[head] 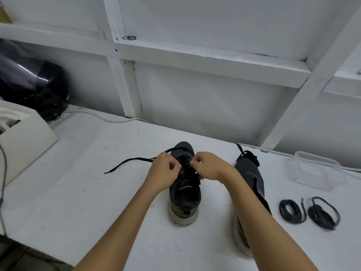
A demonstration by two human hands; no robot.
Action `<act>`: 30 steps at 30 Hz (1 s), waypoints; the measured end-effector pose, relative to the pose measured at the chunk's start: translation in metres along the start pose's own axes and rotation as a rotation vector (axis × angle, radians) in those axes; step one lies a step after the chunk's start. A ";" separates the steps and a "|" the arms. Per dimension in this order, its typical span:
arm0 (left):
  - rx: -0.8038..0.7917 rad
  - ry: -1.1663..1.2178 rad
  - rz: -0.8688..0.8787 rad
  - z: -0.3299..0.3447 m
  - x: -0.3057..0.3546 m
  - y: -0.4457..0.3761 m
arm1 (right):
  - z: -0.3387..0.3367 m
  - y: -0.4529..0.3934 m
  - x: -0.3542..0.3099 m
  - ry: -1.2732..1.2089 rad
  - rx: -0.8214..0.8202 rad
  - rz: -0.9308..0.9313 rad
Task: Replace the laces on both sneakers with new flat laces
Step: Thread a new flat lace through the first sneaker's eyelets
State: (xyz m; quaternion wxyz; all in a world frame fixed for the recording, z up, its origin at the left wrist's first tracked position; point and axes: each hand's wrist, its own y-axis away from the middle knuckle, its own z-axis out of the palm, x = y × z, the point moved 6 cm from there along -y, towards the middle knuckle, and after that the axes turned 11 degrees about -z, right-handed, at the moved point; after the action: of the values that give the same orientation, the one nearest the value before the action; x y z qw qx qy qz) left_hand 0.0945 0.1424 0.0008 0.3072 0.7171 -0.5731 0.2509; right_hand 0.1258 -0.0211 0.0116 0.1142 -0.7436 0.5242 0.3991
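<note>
A dark grey sneaker (184, 194) with a pale sole stands upright on the white table (78, 192), toe pointing away. My left hand (165, 171) and my right hand (210, 166) meet over its eyelets, and each pinches a part of the black flat lace. One lace end (129, 162) trails left across the table. The second sneaker (251, 173) lies to the right, partly hidden by my right forearm, with a black lace bunched at its toe. Two coiled dark laces (292, 211) (323, 213) lie further right.
A clear plastic container (316, 170) sits at the right by the wall. A black helmet (33, 81) and a white box (25, 137) stand at the left. A white cable (101, 118) runs along the back of the table. A grey cable (4, 173) hangs at the left edge.
</note>
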 end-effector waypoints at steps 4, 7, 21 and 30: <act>-0.003 0.034 -0.026 0.002 -0.003 0.001 | 0.002 0.005 0.011 -0.126 0.032 0.021; -0.003 0.045 -0.042 -0.001 -0.005 0.001 | 0.002 0.001 0.008 -0.166 0.064 0.012; 0.026 0.085 -0.073 -0.004 -0.010 0.010 | 0.008 0.008 0.014 -0.424 0.067 0.076; -0.007 0.127 -0.078 -0.008 -0.006 0.021 | -0.010 0.020 0.007 -0.314 0.107 -0.078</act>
State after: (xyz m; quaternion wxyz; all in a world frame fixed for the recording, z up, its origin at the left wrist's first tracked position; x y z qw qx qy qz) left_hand 0.0724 0.1488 0.0051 0.3550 0.7204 -0.5252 0.2815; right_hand 0.1140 -0.0405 0.0183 0.2495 -0.6846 0.4914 0.4770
